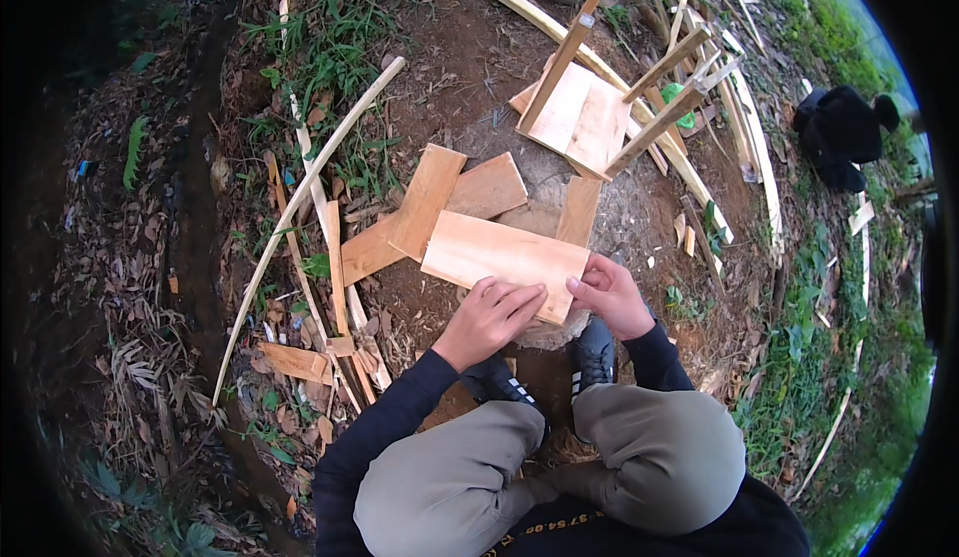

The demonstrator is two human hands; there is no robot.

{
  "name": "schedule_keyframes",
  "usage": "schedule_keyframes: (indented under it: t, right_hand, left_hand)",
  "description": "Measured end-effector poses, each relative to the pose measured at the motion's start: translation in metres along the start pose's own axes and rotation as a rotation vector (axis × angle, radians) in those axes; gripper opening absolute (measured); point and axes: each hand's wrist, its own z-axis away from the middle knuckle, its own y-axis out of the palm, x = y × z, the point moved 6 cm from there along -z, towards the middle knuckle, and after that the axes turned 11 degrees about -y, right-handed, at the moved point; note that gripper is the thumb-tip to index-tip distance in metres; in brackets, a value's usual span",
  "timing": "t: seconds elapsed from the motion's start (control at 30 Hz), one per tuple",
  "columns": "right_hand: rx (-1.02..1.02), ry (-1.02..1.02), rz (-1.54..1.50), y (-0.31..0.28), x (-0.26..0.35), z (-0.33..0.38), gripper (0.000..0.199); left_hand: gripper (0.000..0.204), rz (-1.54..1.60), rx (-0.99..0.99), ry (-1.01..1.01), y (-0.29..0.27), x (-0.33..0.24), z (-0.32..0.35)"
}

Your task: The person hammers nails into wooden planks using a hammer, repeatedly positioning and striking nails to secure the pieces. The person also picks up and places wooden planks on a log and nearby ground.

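A pale wooden board [509, 252] lies slantwise in front of my knees, over other pieces of wood. My left hand [489, 319] rests on its near edge, fingers stretched flat across the top. At the board's right end my right hand [611, 299] pinches the edge, thumb on the upper face and fingers curled at the side. Behind the board are a darker plank [430, 197], a crossing plank [489, 185] and a short upright-lying piece [578, 212]. Part of the round stump [624, 222] below shows around them.
Beyond the stump stands an upturned small wooden stool [579, 112], its legs pointing up. A long curved strip [300, 197] lies on the left, near wood offcuts [298, 362]. More strips [754, 147] lie at right, by a black bag-like item [842, 137]. My shoes [593, 352] flank the stump's near side.
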Motion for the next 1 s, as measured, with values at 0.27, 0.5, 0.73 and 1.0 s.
schedule_keyframes:
  t: [0.27, 0.5, 0.73, 1.0]
  right_hand:
    - [-0.046, 0.052, 0.051, -0.013, 0.0, 0.002, 0.029]
    - [-0.137, 0.004, 0.251, -0.011, 0.013, 0.002, 0.032]
    - [-0.078, -0.01, 0.377, -0.007, 0.021, 0.0, 0.039]
    - [-0.133, 0.017, 0.297, -0.013, 0.012, 0.001, 0.038]
  left_hand:
    - [0.124, 0.037, 0.266, -0.232, 0.001, 0.048, -0.043]
    - [0.122, 0.038, 0.319, -0.154, 0.01, 0.059, -0.056]
    - [0.12, 0.045, 0.313, -0.096, 0.01, 0.057, -0.058]
    - [0.119, 0.042, 0.319, -0.144, 0.01, 0.056, -0.054]
